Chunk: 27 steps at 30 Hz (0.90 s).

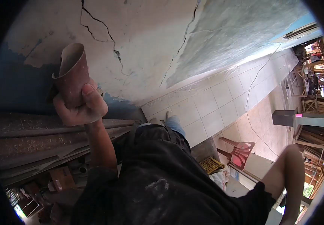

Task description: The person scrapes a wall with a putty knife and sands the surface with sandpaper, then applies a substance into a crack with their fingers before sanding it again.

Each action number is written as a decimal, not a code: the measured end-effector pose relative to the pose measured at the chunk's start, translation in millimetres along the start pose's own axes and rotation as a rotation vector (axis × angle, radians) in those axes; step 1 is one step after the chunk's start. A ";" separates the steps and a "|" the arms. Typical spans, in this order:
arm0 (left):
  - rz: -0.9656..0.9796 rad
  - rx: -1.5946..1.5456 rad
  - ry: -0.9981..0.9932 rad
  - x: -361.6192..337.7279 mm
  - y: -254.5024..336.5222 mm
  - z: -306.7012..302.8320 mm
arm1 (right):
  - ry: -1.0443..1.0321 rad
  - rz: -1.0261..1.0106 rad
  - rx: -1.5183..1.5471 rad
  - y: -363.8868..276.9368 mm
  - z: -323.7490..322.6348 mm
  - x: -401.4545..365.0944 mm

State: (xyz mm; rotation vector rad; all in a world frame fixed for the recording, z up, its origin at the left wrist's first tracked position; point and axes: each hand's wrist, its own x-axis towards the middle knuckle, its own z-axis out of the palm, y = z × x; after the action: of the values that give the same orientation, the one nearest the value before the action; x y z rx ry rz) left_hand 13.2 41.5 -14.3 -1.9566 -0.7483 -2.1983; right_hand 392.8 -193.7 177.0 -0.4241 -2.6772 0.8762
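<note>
My left hand (82, 108) is raised at the left, its thumb pressed against a curled sheet of what looks like sandpaper (73, 82). The sheet is reddish-brown outside and paler inside, rolled into a loose open tube. Behind it stands a plastered wall (143, 41) with dark cracks and patches of old blue paint. The sheet appears apart from the wall, though depth is hard to judge. My right arm (287, 176) is bent at the far right; its hand lies outside the view. White dust marks my black shirt (158, 187).
Long corrugated sheets (38, 137) lie at the left beside me. White floor tiles (207, 108) run along the wall, crossed by a thin cable (249, 93). A red plastic chair (241, 152), a yellow crate (210, 165) and a pillar (284, 117) stand to the right.
</note>
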 end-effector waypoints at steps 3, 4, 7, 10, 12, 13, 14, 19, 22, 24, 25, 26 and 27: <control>-0.017 0.035 0.008 -0.7 1.8 0.1 | 0.140 0.143 -0.014 27.5 13.7 4.3; -0.021 0.008 0.019 -0.7 1.3 0.9 | 0.230 0.216 -0.014 41.5 21.9 5.0; -0.052 -0.058 0.049 -1.5 2.7 -1.1 | 0.677 0.455 0.053 99.1 59.8 18.5; -0.076 -0.102 0.043 3.0 6.7 -6.3 | 1.315 0.572 0.248 178.4 113.2 69.8; -0.030 -0.120 -0.008 9.2 2.3 -14.2 | 1.707 0.442 0.272 233.0 143.0 120.3; -0.002 -0.119 -0.080 13.6 -1.5 -18.8 | 1.804 0.491 0.047 253.7 157.1 136.1; -0.013 -0.061 -0.045 13.6 -1.3 -17.1 | 1.718 0.692 -0.330 270.2 169.9 141.5; 0.002 0.113 -0.005 8.1 -2.4 -8.9 | 1.613 0.487 -0.571 289.6 186.9 184.6; -0.033 0.177 0.019 4.9 -3.7 -12.2 | 1.623 0.432 -0.647 284.8 164.4 213.3; -0.055 0.197 0.036 3.1 -2.9 -13.3 | 1.655 0.390 -0.652 295.4 158.0 225.9; -0.062 0.196 0.032 5.6 -1.7 -9.8 | 1.595 0.386 -0.756 314.0 168.7 225.5; -0.069 0.195 0.027 7.9 -0.5 -6.0 | 1.605 0.389 -0.709 329.8 182.9 229.8; -0.076 0.185 0.026 9.2 4.9 -0.6 | 1.611 0.385 -0.666 343.3 200.0 234.5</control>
State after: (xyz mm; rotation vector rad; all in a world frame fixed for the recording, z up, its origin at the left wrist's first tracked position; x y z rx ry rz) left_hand 13.0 39.2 -4.2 -1.8356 -0.9987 -2.1051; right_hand 169.9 51.6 -143.8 -1.1464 -1.2367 -0.3594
